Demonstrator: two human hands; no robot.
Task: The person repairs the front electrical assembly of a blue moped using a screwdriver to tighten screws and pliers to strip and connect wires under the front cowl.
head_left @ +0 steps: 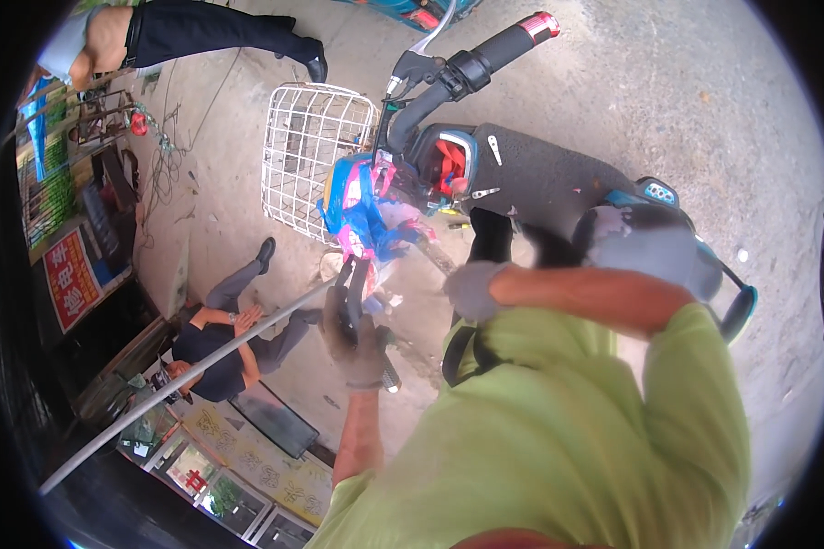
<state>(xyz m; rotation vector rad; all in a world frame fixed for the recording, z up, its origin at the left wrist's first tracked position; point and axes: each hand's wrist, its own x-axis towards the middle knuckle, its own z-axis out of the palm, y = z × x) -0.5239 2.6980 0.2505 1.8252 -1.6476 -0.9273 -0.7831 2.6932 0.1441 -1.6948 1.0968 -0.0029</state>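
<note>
My left hand [357, 357], in a grey work glove, is closed around the black left handlebar [361, 274] of an electric scooter, though motion blurs its fingers. The ribbed end of a grip [391, 376] shows just beside it. My right hand [472, 289], also gloved in grey, is held in front of my green shirt, above the dark shoes; its fingers are hidden. Blue and pink plastic wrapping [368, 209] covers the scooter's front, between the white wire basket [313, 160] and the open compartment holding something red [450, 165].
Two small metal wrench-like tools [493, 150] lie on the dark footboard [549, 169]. A long grey rod [192, 371] slants in from the lower left toward the handlebar. One person [238, 339] sits at left; another person [220, 37] is at top left. The right grip [513, 46] juts upward.
</note>
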